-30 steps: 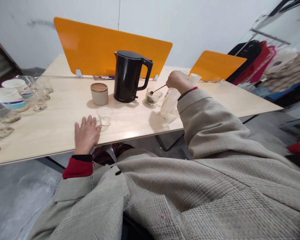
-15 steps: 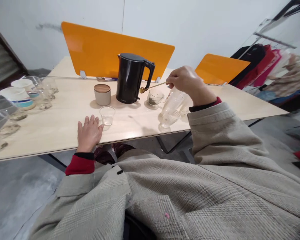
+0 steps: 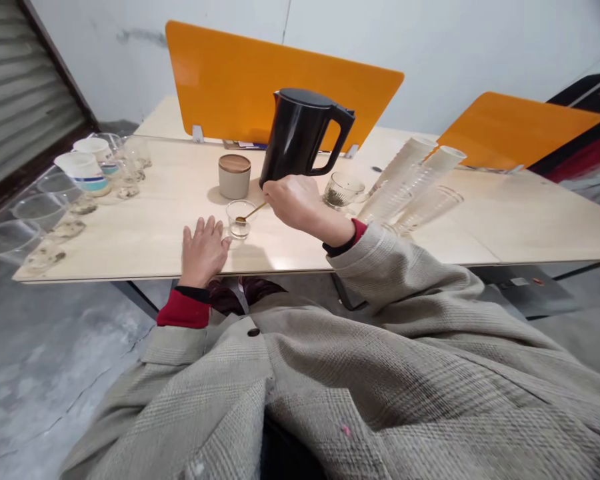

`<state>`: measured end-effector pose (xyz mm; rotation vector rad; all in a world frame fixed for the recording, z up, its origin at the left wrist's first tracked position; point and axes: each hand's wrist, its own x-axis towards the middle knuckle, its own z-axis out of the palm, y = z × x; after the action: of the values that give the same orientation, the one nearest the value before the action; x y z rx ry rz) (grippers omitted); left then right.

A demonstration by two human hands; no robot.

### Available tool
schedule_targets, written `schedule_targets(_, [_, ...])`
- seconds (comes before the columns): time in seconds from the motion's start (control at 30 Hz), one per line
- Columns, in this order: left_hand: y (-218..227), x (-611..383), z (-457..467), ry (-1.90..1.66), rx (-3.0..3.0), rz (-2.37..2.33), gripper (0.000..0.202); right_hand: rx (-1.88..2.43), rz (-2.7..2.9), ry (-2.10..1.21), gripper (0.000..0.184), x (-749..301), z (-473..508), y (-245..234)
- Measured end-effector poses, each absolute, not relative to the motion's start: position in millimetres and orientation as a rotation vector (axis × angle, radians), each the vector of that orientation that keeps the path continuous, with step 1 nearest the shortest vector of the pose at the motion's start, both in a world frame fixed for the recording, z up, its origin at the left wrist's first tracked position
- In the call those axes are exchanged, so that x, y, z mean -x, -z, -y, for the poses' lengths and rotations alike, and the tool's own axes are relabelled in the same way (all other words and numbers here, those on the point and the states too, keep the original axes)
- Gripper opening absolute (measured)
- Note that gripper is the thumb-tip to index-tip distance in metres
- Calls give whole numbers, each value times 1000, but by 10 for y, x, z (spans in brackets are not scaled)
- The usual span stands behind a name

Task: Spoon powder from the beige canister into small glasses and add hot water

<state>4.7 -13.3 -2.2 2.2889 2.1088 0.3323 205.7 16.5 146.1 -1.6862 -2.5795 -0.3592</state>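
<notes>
Your right hand (image 3: 300,203) pinches a gold spoon (image 3: 251,212), its bowl inside a small glass cup (image 3: 241,220) near the front edge of the table (image 3: 150,230). Your left hand (image 3: 203,252) lies spread just beside it; a careless knock could tip the cup.

The gold spoon (image 3: 253,212), held by the right hand (image 3: 297,203), has been moved over into the small glass (image 3: 241,223); the stack of plastic cups (image 3: 405,180) is now seen further right, more tilted.

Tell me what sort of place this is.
Probably a plain shared workroom or office, not a kitchen: orange divider panels stand on a long pale desk, the floor is bare concrete, and there is a roller shutter. A black electric kettle sits on the desk.
</notes>
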Motion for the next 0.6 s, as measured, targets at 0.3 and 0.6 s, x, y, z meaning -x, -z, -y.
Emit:
schedule_targets(0.3, [37,-43,122,-330,-2279,-2115,66,1706,2609,419,37,-2049,-137,-1560])
schedule_targets(0.6, [41,-34,127,-328,-2284,-2108,66,1677,2612,439,36,-2018,-181,-1508])
